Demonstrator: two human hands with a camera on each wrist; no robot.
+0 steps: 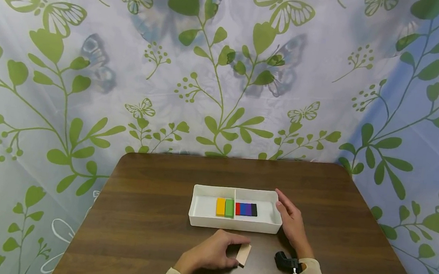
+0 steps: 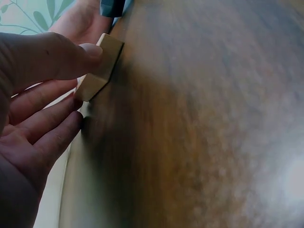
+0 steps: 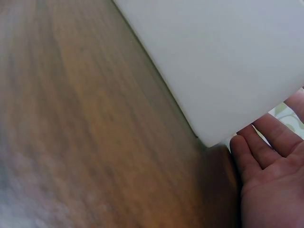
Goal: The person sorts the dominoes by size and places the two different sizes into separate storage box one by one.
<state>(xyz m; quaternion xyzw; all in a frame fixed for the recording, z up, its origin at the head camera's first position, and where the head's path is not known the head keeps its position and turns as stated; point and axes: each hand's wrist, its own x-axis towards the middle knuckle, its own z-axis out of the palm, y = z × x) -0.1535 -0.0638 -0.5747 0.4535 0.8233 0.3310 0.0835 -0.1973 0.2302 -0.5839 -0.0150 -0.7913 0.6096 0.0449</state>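
A plain wooden block [image 1: 243,254] is pinched between the thumb and fingers of my left hand [image 1: 213,249], in front of a white divided tray [image 1: 210,222]. In the left wrist view the wooden block [image 2: 110,53] lies close over the tabletop, with the thumb on its near side. My right hand [image 1: 292,225] rests against the tray's right end, its fingers fairly straight along the outside wall. Inside the tray's left compartment lie a yellow block [image 1: 220,207] and a green block [image 1: 229,208]. Red, blue, purple and black blocks [image 1: 246,209] sit side by side in the right compartment, against the divider.
The brown wooden table [image 1: 148,201] reaches back to a patterned curtain [image 1: 227,66] with green leaves and butterflies. A second curtain side [image 1: 435,146] closes off the right. Each wrist wears a black camera mount, as on the right wrist [image 1: 286,262].
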